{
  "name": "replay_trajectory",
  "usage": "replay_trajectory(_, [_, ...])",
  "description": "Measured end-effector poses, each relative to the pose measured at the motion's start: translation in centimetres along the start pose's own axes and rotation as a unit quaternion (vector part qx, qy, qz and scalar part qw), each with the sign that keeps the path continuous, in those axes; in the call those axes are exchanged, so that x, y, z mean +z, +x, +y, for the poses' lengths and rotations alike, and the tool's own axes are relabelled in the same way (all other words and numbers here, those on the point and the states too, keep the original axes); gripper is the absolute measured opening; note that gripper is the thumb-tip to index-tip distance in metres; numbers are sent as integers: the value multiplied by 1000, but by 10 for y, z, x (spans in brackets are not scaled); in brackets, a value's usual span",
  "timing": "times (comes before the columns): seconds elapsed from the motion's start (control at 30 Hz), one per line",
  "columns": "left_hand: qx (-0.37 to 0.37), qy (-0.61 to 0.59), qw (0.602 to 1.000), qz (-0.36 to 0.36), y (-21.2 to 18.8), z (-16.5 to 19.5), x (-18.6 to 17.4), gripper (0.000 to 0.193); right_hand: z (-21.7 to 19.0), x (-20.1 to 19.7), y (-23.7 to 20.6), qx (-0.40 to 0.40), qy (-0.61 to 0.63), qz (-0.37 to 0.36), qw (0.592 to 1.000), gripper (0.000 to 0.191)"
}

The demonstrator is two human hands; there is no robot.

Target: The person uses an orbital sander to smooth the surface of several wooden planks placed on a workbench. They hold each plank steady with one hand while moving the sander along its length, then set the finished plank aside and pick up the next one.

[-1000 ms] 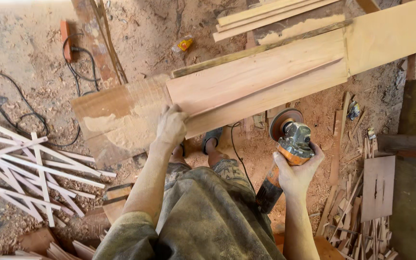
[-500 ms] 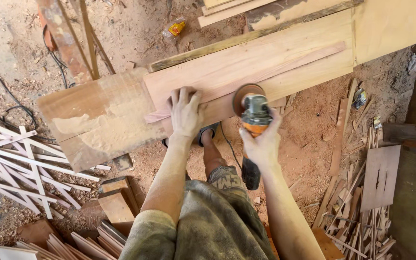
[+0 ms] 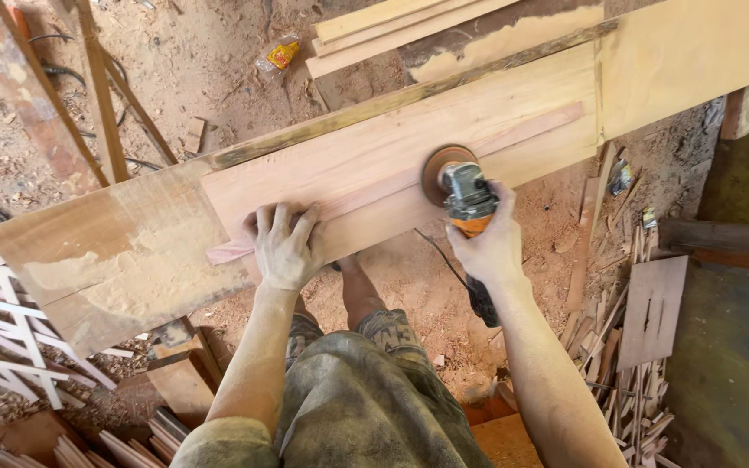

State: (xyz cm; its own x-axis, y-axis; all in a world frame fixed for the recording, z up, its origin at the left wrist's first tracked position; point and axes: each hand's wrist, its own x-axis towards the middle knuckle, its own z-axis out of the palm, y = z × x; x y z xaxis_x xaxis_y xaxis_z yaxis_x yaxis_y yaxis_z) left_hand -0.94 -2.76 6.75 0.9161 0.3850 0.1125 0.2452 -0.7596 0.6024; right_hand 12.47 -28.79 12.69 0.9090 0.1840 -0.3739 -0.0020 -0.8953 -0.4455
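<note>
Got the angle grinder [image 3: 465, 201] gripped tight in my right hand [image 3: 489, 245], its sanding disc [image 3: 440, 169] sitting flat on the long reddish plank [image 3: 409, 152] just ahead of my knuckles. My left hand [image 3: 283, 247] is spread open, palm pressed down on that same plank's near edge. Scrap offcuts [image 3: 630, 347] are piled off past my right arm, white slats [image 3: 2, 334] out beyond my left.

The long pale reddish wooden plank [image 3: 409, 147] looks matt and dusty. The grey metal and orange plastic angle grinder [image 3: 465, 198] carries a rough brown sanding disc [image 3: 440, 169].
</note>
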Motion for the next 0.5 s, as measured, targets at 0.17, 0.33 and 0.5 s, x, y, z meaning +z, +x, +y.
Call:
replay_trajectory(0.17, [4, 16, 1000, -1, -2, -3, 10, 24, 35, -29, 33, 5, 30, 84, 996, 83])
replay_trajectory(0.33, [0, 36, 999, -10, -3, -4, 16, 21, 62, -64, 74, 10, 39, 130, 991, 85])
replay_trajectory(0.5, [16, 45, 999, -1, -1, -4, 19, 20, 81, -94, 112, 93, 50, 161, 981, 84])
